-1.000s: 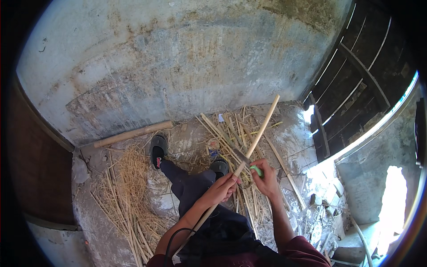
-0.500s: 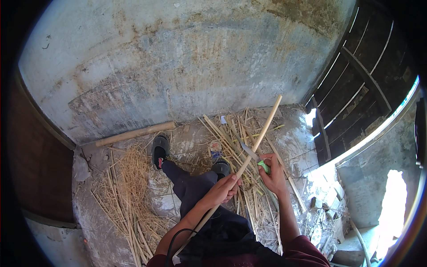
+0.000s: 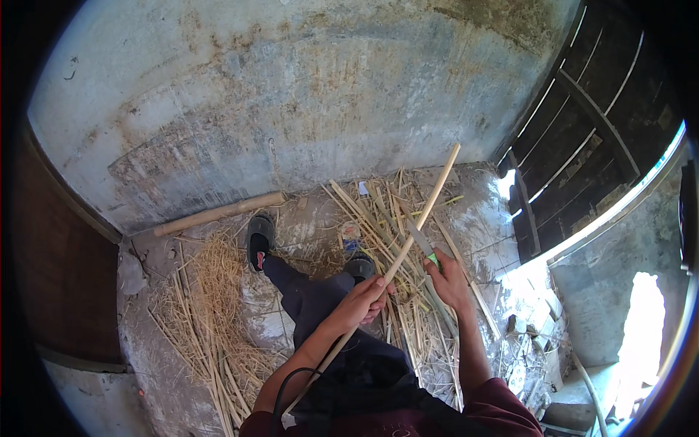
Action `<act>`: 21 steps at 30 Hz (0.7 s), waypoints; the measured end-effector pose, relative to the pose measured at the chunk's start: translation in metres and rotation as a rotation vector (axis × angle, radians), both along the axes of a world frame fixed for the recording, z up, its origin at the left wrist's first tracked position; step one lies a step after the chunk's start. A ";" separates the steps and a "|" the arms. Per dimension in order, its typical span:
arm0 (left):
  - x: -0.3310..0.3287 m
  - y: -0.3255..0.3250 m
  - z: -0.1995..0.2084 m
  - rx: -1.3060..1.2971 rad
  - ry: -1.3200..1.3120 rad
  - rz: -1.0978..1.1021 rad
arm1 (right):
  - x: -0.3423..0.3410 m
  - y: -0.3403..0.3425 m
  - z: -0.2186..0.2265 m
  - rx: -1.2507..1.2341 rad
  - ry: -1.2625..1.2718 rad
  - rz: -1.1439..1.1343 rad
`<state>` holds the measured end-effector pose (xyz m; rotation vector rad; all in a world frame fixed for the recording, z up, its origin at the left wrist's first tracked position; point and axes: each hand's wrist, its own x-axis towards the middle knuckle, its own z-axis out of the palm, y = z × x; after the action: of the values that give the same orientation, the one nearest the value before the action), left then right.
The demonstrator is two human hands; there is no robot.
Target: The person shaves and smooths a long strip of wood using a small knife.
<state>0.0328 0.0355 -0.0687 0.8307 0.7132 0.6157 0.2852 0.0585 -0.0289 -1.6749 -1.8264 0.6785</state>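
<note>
— Where is the stick [image 3: 439, 188] positioned?
— It is slanted from bottom centre to right of upper centre, gripped by the left hand [image 3: 362, 303]. The knife [image 3: 421, 239] is gripped by the right hand [image 3: 450, 282], its blade aligned across the stick; contact cannot be confirmed.
— What is completed?
— Shavings [image 3: 218, 280] are heaped at lower left. The stick is judged partly worked; the remainder cannot be determined.

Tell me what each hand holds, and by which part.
The left hand grips a long pale strip partway along its length; the right hand holds a knife by its green handle.
</note>
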 end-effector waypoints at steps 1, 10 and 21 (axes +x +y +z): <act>0.000 0.000 -0.001 0.013 -0.001 0.007 | -0.002 -0.001 -0.002 0.011 -0.006 0.004; 0.007 -0.003 -0.007 0.043 0.059 0.038 | -0.031 -0.008 -0.008 0.028 -0.045 0.106; 0.006 -0.003 -0.001 0.129 0.157 0.045 | -0.035 -0.005 -0.038 0.070 0.068 0.088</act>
<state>0.0390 0.0325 -0.0697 0.9924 0.8428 0.6475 0.2505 0.0534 -0.0669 -1.5160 -1.8630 0.6916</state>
